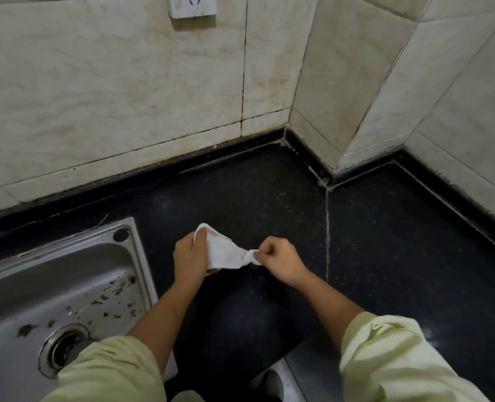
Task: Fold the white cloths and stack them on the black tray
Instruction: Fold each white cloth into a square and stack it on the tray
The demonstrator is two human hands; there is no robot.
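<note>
Between both hands, just above the dark bench, a white cloth is held stretched. Fingers of the left hand are closed on the cloth's far-left edge, w/ the thumb laid on top and the rest of the hand wrapped along its left side. Fingers of the right hand are pinched narrow on the cloth's right corner, which is twisted to a thin tip. Cloth is seen crumpled, widest at the left, tapering to the right; whether it touches the bench cannot be told. Both forearms come in from the near edge, w/ pale yellow-green sleeves pushed up approx. to mid-forearm. To the left, a steel sink is set into the bench, spotted w/ dark specks, its drain near the left sleeve. At the far side, stained cream wall tiles are met by the bench along a black upstand, w/ a white socket at the top edge. No black tray can be made out.
</note>
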